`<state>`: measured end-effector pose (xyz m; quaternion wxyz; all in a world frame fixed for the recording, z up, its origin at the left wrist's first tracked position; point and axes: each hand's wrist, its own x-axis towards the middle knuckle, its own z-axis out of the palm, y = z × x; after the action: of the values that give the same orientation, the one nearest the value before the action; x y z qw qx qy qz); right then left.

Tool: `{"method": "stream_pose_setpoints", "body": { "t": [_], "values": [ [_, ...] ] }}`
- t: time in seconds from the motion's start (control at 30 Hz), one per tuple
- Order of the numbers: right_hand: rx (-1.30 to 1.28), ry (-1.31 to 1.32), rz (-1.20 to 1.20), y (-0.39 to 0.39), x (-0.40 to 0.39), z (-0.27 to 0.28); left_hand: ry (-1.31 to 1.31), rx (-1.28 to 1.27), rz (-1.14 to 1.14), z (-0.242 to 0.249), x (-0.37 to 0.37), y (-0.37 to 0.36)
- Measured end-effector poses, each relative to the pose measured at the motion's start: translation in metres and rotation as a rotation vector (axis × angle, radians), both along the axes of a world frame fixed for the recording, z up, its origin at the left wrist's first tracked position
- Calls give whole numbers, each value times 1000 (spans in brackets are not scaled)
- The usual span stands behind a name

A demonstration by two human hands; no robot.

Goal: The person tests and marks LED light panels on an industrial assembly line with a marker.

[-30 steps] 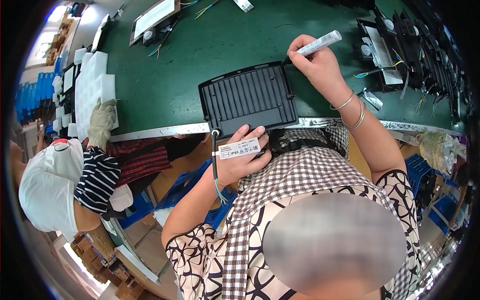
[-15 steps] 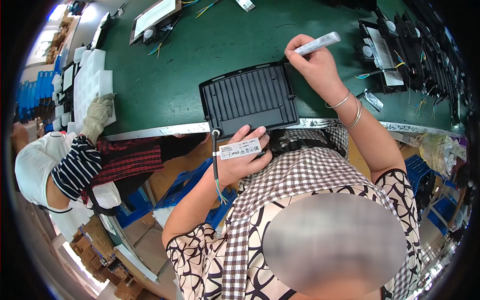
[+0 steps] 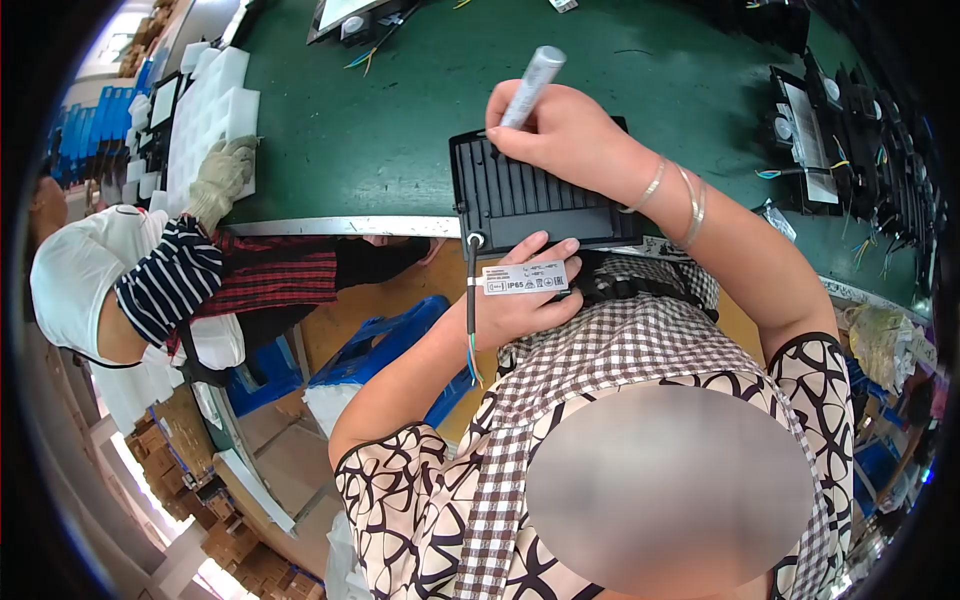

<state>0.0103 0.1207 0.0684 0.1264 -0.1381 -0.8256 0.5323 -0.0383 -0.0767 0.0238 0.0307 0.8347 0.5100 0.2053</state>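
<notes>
A black floodlight [image 3: 503,195] with a ribbed back lies face down at the table's near edge. My left hand [image 3: 520,310] grips its lower edge, fingertips on the housing. A short black cable [image 3: 471,300] with bare coloured wire ends comes out at the lower left corner. Its white printed label [image 3: 525,278] lies across the back of my left hand. My right hand [image 3: 560,130] is closed around a white marker pen [image 3: 536,82] over the upper part of the housing; the pen's tip is hidden behind the fingers.
The green table [image 3: 340,130] has a white edge. Several black floodlights [image 3: 830,140] with loose wires stand at the right; another floodlight [image 3: 345,15] lies at the far left. A co-worker's gloved hand [image 3: 222,180] rests against white foam [image 3: 205,125] at the left.
My right hand has moved left with the marker pen, from beyond the floodlight's upper right corner to over its ribbed back. The pen now points more upright. The whole view has shifted slightly.
</notes>
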Motion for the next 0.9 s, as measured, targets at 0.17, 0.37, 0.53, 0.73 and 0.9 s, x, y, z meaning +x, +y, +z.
{"method": "stream_pose_setpoints", "body": {
  "t": [0.17,0.37,0.53,0.73,0.9],
  "values": [
    [57,-57,3,-8,-23,-6,-30,-3,0,3,2,2],
    [126,-122,-1,-12,-30,-4,-70,-43,-12,5,0,1],
    [101,-89,-23,-10,-28,-4,-55,-14,-11,5,0,2],
    [156,-125,-31,-10,-30,-5,-54,-17,-10,5,1,3],
    [15,35,-162,-2,-28,-10,-63,1,-2,6,1,7]
  ]
}}
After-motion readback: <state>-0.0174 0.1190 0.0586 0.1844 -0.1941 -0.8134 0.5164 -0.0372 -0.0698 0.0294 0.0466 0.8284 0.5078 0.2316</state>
